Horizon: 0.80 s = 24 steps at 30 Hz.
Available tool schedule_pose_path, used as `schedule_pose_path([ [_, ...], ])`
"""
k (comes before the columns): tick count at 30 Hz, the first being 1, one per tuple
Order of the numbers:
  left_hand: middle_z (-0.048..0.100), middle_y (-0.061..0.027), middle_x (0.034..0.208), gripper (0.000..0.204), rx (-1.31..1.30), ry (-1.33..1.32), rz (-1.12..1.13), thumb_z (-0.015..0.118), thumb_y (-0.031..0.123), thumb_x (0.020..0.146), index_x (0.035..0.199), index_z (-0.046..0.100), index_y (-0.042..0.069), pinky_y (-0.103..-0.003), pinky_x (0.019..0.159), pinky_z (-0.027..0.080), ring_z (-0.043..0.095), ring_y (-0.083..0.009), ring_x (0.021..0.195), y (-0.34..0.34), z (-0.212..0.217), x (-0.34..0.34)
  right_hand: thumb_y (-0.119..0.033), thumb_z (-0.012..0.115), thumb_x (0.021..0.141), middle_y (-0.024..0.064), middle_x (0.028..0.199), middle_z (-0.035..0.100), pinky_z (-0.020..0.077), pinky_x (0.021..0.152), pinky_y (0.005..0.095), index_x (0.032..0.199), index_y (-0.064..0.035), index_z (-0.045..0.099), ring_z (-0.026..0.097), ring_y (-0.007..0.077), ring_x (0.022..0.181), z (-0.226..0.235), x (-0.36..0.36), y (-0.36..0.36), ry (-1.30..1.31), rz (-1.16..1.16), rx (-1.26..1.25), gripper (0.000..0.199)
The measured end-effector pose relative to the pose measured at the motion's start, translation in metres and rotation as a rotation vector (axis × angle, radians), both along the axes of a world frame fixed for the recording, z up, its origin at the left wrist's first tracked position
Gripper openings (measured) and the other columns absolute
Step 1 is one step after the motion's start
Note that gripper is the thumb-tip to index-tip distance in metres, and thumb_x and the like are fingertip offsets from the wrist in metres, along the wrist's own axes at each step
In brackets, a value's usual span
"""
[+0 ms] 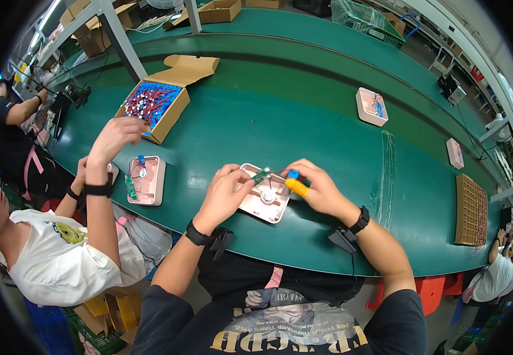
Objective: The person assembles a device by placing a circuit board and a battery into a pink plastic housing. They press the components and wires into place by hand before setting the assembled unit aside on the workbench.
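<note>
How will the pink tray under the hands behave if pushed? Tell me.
The pink tray lies flat and shallow on the green belt, so it would probably slide, not tip. It looks like thin moulded plastic, likely light. The left hand rests on its edge, steadying it.

Your pink tray-like housing (266, 204) lies flat at the belt's near edge, open side up, tilted toward two o'clock. A small green circuit board (261, 174) hovers at its twelve o'clock edge.
</note>
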State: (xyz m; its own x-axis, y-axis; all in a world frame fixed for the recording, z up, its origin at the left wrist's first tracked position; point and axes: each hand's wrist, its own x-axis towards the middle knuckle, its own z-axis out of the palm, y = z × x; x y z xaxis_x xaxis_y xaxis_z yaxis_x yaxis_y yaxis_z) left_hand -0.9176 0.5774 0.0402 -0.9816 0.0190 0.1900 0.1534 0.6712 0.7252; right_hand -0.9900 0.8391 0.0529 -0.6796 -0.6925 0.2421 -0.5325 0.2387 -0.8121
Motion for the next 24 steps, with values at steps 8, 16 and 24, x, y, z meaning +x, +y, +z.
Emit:
schedule_pose_path([
  [8,0.063,-0.0166,0.133,0.016,0.196,-0.067,0.011,0.067,0.020,0.097,0.102,0.073,0.006,-0.046,0.103,0.045,0.055,-0.0384,0.121,0.001,-0.013,-0.010,-0.012,0.062,0.102,0.0125,0.114,0.065,0.0511,0.096,0.0362,0.138,-0.0058,0.062,0.064,0.0269,0.109,0.003,-0.016,0.025,-0.495,-0.260,0.209,0.036],
  [16,0.061,-0.0150,0.138,0.015,0.297,-0.102,0.002,0.065,0.022,0.099,0.101,0.071,0.008,-0.045,0.110,0.042,0.051,-0.0369,0.130,0.009,-0.012,-0.015,-0.011,0.073,0.091,0.0137,0.130,0.064,0.0473,0.106,0.0395,0.127,-0.0084,0.070,0.059,0.0313,0.126,0.015,-0.006,0.011,0.554,-0.116,0.140,0.036],
  [24,0.059,-0.0162,0.141,0.025,0.332,-0.097,-0.005,0.067,0.024,0.098,0.118,0.067,0.009,-0.047,0.112,0.040,0.053,-0.0355,0.130,0.016,-0.014,-0.001,-0.014,0.079,0.084,0.0107,0.124,0.071,0.0583,0.091,0.0401,0.111,-0.0073,0.075,0.071,0.0317,0.107,-0.001,-0.019,0.001,0.413,0.076,0.139,0.028],
])
